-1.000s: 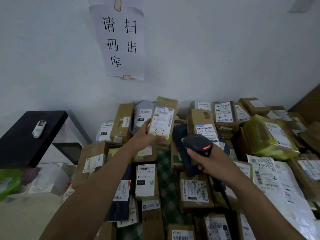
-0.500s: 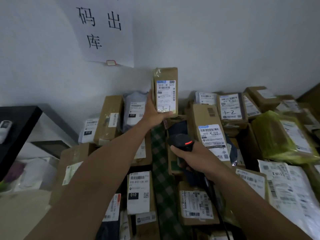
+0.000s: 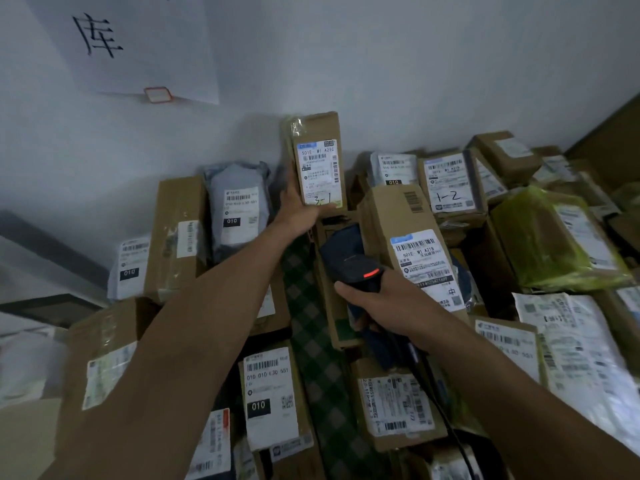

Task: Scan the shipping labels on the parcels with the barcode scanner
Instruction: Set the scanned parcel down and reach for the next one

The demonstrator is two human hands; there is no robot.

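Note:
My left hand (image 3: 300, 213) grips the lower end of a small brown cardboard parcel (image 3: 314, 128) and holds it upright in front of the wall. Its white shipping label (image 3: 319, 171), hand-marked "3-1", faces me. My right hand (image 3: 382, 304) grips a black barcode scanner (image 3: 356, 271) with a glowing red light, below and right of the parcel, its head pointing up toward the label. The scanner's cable (image 3: 440, 407) runs down past my right forearm.
Labelled parcels cover the surface: a tall box (image 3: 398, 216) by the scanner, a box marked "1-2" (image 3: 450, 183), a yellow-green bag (image 3: 550, 240), a grey mailer (image 3: 239, 209), "010" boxes (image 3: 273, 396). A green checked cloth (image 3: 311, 320) lies between them. A paper sign (image 3: 138, 46) hangs on the wall.
My left hand has lifted the "3-1" parcel out of the pile and turned it upright against the wall. The scanner has stayed below it, aimed upward. The view has shifted right and closer.

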